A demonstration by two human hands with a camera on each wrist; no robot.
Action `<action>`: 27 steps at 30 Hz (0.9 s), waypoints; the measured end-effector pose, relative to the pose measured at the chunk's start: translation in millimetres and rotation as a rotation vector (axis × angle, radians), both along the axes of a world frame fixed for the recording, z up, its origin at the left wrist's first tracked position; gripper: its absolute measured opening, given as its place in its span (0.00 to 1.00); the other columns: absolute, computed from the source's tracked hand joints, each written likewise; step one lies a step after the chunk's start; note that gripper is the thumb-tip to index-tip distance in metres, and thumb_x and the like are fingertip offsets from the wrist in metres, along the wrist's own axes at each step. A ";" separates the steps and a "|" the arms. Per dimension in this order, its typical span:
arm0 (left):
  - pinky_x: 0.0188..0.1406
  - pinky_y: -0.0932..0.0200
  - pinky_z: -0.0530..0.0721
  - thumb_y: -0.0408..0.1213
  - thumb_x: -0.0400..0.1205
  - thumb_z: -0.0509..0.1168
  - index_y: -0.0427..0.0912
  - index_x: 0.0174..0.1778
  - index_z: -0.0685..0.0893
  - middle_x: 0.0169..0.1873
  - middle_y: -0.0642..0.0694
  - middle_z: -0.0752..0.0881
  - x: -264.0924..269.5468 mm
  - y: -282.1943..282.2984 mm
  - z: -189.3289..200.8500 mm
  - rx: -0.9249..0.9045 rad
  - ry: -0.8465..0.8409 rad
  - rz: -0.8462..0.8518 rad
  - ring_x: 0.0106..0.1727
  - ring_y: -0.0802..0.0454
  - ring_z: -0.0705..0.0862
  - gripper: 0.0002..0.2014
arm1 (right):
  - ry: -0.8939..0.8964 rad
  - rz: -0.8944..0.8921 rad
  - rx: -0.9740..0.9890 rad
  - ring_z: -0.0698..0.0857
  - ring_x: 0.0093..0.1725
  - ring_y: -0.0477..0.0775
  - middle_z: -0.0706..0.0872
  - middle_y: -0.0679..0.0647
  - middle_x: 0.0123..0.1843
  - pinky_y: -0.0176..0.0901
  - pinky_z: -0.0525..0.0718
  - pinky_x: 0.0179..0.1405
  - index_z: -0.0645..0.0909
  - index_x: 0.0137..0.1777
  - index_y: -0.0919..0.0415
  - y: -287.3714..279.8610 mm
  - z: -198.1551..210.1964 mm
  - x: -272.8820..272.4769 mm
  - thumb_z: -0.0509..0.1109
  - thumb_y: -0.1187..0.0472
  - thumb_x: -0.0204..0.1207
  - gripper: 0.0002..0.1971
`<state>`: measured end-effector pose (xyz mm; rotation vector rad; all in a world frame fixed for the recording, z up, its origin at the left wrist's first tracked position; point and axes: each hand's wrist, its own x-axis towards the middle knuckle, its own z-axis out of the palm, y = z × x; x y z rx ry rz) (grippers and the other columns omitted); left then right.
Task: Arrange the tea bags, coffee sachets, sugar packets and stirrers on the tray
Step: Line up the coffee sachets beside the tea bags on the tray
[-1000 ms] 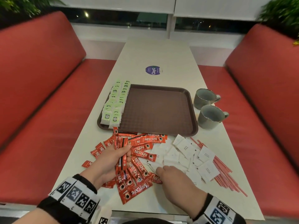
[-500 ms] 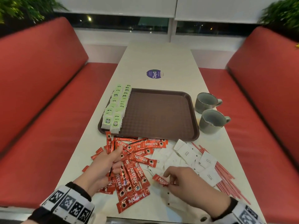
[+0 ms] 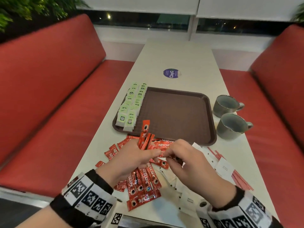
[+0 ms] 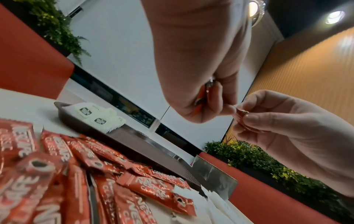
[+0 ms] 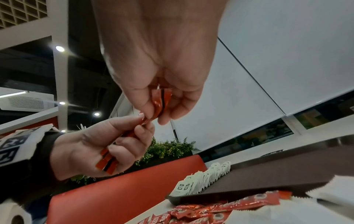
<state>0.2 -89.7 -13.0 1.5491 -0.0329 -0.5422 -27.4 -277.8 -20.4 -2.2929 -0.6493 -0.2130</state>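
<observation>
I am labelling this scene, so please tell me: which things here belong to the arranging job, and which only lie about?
Job: tray, tea bags, coffee sachets, sugar packets, stirrers, both hands.

Lying about: two mugs, round purple sticker.

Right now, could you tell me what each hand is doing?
Left hand: closed, gripping a bunch of coffee sachets.
Right hand: closed, pinching one coffee sachet.

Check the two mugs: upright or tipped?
Upright. In the head view both mugs stand on the table right of the tray, openings up.
</observation>
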 end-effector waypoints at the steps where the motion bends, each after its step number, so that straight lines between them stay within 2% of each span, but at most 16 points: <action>1: 0.26 0.59 0.68 0.42 0.70 0.74 0.37 0.35 0.82 0.21 0.49 0.78 0.1 0.9 3.8 0.032 -0.018 0.014 0.18 0.59 0.69 0.12 | 0.019 -0.017 0.034 0.76 0.39 0.33 0.75 0.37 0.40 0.24 0.73 0.39 0.77 0.46 0.46 1.7 1.2 0.1 0.68 0.55 0.73 0.04; 2: 0.31 0.53 0.75 0.40 0.72 0.73 0.36 0.37 0.81 0.20 0.53 0.79 -0.3 2.0 6.6 0.060 -0.028 0.037 0.18 0.63 0.71 0.11 | 0.062 -0.064 0.079 0.78 0.39 0.36 0.78 0.38 0.40 0.24 0.74 0.40 0.78 0.45 0.46 3.0 1.9 -0.5 0.70 0.52 0.73 0.04; 4: 0.49 0.26 0.77 0.37 0.76 0.71 0.34 0.42 0.81 0.17 0.54 0.80 -2.7 5.1 11.0 0.106 -0.023 0.080 0.17 0.64 0.76 0.09 | 0.276 -0.193 0.192 0.80 0.36 0.39 0.85 0.44 0.39 0.28 0.77 0.39 0.80 0.45 0.45 4.8 2.8 -0.3 0.76 0.52 0.71 0.07; 5: 0.58 0.23 0.72 0.37 0.77 0.70 0.33 0.43 0.81 0.16 0.55 0.80 -4.9 6.5 14.0 0.123 -0.022 0.085 0.17 0.64 0.76 0.09 | 0.408 -0.236 0.263 0.80 0.33 0.40 0.87 0.50 0.37 0.34 0.80 0.39 0.82 0.45 0.46 5.6 3.2 1.0 0.78 0.55 0.70 0.08; 6: 0.61 0.23 0.69 0.37 0.78 0.69 0.32 0.43 0.82 0.15 0.55 0.80 -6.8 8.1 15.6 0.136 -0.026 0.078 0.17 0.64 0.77 0.09 | 0.511 -0.255 0.330 0.82 0.31 0.43 0.88 0.54 0.35 0.39 0.81 0.39 0.84 0.45 0.48 7.0 3.4 2.3 0.78 0.59 0.70 0.07; 9: 0.63 0.26 0.68 0.35 0.78 0.69 0.33 0.42 0.82 0.14 0.55 0.80 -7.2 14.4 14.8 0.129 -0.017 0.076 0.17 0.63 0.77 0.07 | 0.653 -0.262 0.460 0.83 0.27 0.48 0.86 0.55 0.27 0.42 0.81 0.36 0.85 0.41 0.59 11.2 5.7 5.2 0.76 0.70 0.71 0.05; 11: 0.56 0.27 0.74 0.33 0.78 0.69 0.33 0.42 0.81 0.15 0.54 0.80 -4.2 21.7 11.3 0.101 0.014 0.072 0.16 0.63 0.76 0.06 | 0.690 -0.264 0.520 0.82 0.25 0.48 0.84 0.53 0.24 0.39 0.80 0.32 0.84 0.38 0.63 15.5 8.6 6.2 0.74 0.74 0.72 0.07; 12: 0.44 0.31 0.80 0.32 0.77 0.70 0.34 0.40 0.82 0.16 0.53 0.81 -1.8 26.6 9.0 0.077 0.022 0.068 0.16 0.63 0.74 0.05 | 0.698 -0.266 0.537 0.82 0.24 0.49 0.83 0.53 0.23 0.38 0.80 0.31 0.84 0.37 0.64 18.4 10.9 6.8 0.73 0.75 0.72 0.07; 13: 0.33 0.41 0.80 0.32 0.77 0.70 0.36 0.37 0.82 0.19 0.51 0.82 0.5 32.0 7.6 0.052 0.027 0.067 0.17 0.62 0.71 0.05 | 0.699 -0.267 0.541 0.82 0.24 0.49 0.83 0.54 0.23 0.38 0.80 0.30 0.84 0.36 0.64 21.6 13.4 7.7 0.73 0.76 0.72 0.08; 14: 0.29 0.52 0.75 0.31 0.76 0.71 0.37 0.35 0.82 0.21 0.48 0.83 3.3 37.6 5.9 0.028 0.035 0.072 0.18 0.59 0.69 0.06 | 0.691 -0.271 0.540 0.82 0.25 0.51 0.83 0.55 0.23 0.39 0.81 0.30 0.84 0.36 0.64 25.0 15.9 9.4 0.73 0.76 0.72 0.08; 16: 0.24 0.62 0.69 0.28 0.76 0.70 0.38 0.33 0.82 0.25 0.41 0.85 10.7 48.6 1.5 -0.018 0.062 0.094 0.18 0.57 0.67 0.07 | 0.648 -0.281 0.504 0.83 0.26 0.55 0.84 0.55 0.23 0.45 0.83 0.32 0.85 0.36 0.62 33.0 20.1 14.2 0.73 0.74 0.72 0.08; 18: 0.22 0.64 0.68 0.28 0.76 0.70 0.38 0.34 0.81 0.27 0.39 0.86 18.2 58.4 -1.3 -0.039 0.079 0.116 0.18 0.56 0.67 0.06 | 0.607 -0.287 0.433 0.83 0.28 0.56 0.85 0.55 0.23 0.48 0.83 0.34 0.86 0.36 0.55 41.8 21.5 18.2 0.74 0.70 0.73 0.10; 20: 0.22 0.63 0.67 0.32 0.76 0.72 0.38 0.34 0.83 0.30 0.38 0.86 24.4 68.6 -5.5 -0.008 0.062 0.092 0.19 0.57 0.67 0.06 | 0.608 -0.287 0.361 0.85 0.29 0.51 0.86 0.54 0.25 0.42 0.84 0.34 0.86 0.37 0.52 50.1 20.1 20.6 0.73 0.70 0.74 0.11; 22: 0.22 0.64 0.67 0.34 0.77 0.71 0.36 0.38 0.83 0.28 0.42 0.86 26.5 77.5 -8.7 0.010 0.087 0.040 0.19 0.57 0.67 0.06 | 0.628 -0.302 0.288 0.85 0.29 0.48 0.88 0.54 0.27 0.36 0.82 0.33 0.85 0.38 0.54 57.5 17.9 23.1 0.72 0.69 0.75 0.09; 24: 0.20 0.65 0.65 0.36 0.79 0.69 0.34 0.41 0.80 0.26 0.45 0.82 29.8 86.6 -18.0 -0.046 0.179 0.049 0.20 0.57 0.65 0.08 | 0.631 -0.374 0.292 0.84 0.28 0.50 0.89 0.56 0.28 0.39 0.80 0.32 0.83 0.39 0.58 59.8 14.4 33.3 0.72 0.69 0.75 0.06; 27: 0.17 0.64 0.63 0.34 0.79 0.65 0.35 0.39 0.78 0.29 0.41 0.77 39.4 102.7 -29.9 -0.190 0.376 0.218 0.20 0.55 0.64 0.07 | 0.603 -0.531 0.401 0.86 0.29 0.50 0.89 0.59 0.29 0.42 0.80 0.34 0.82 0.39 0.63 50.8 8.5 70.0 0.72 0.70 0.74 0.05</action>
